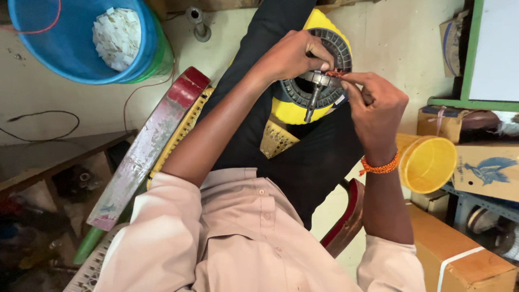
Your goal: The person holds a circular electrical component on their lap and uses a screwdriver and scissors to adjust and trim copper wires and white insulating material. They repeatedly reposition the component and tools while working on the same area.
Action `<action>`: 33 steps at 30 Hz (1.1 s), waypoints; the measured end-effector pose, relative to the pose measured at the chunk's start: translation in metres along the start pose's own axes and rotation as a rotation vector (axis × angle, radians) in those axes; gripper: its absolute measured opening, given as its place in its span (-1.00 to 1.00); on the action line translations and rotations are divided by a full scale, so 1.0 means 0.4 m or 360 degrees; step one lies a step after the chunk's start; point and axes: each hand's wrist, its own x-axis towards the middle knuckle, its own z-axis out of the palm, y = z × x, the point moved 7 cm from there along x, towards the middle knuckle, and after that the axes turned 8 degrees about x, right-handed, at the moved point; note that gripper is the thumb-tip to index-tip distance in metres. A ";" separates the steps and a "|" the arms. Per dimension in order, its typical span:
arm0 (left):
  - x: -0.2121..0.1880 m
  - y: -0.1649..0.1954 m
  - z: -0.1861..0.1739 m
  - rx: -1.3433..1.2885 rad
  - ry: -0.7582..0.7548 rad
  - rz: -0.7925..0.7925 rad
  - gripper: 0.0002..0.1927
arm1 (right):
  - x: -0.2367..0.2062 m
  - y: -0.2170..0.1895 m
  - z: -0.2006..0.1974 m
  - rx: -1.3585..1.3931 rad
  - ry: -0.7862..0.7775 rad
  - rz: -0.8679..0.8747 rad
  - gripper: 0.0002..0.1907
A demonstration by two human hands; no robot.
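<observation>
One shirt [238, 238], two hands [294, 54] [376, 105] both gripping one motor stator [319, 81].

The single head camera looks steeply down over the person's chest onto the motor [316, 75] on the lap, close in; floor and a blue bucket [81, 40] show beyond it.

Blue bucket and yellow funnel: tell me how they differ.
The blue bucket sits at upper left on the floor, away from both hands; the yellow funnel lies at right, beside the right forearm. The bucket stands upright and holds white scraps; the funnel lies tipped on its side and looks empty. The bucket looks larger than the funnel. Both look like plastic with round openings.
</observation>
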 end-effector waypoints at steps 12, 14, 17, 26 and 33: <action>0.019 -0.016 0.014 -0.0013 -0.0100 0.0147 -0.80 | -0.080 0.066 0.088 -0.0075 -0.0062 -0.0038 -0.94; 0.011 -0.009 0.007 -0.0103 -0.0088 0.0064 -0.82 | -0.101 0.073 0.116 -0.0037 -0.0124 -0.0083 -0.93; -0.035 0.040 -0.014 0.0103 0.0180 0.0143 -0.80 | -0.130 0.091 0.136 0.0028 -0.0155 -0.0106 -0.92; -0.172 0.122 0.031 0.0787 0.0771 0.0467 -0.51 | -0.158 0.142 0.006 -0.0004 0.0160 0.0160 -0.95; -0.171 0.093 0.036 0.1025 0.0822 0.0713 -0.53 | -0.089 0.110 -0.003 0.0030 0.0222 -0.0047 -0.92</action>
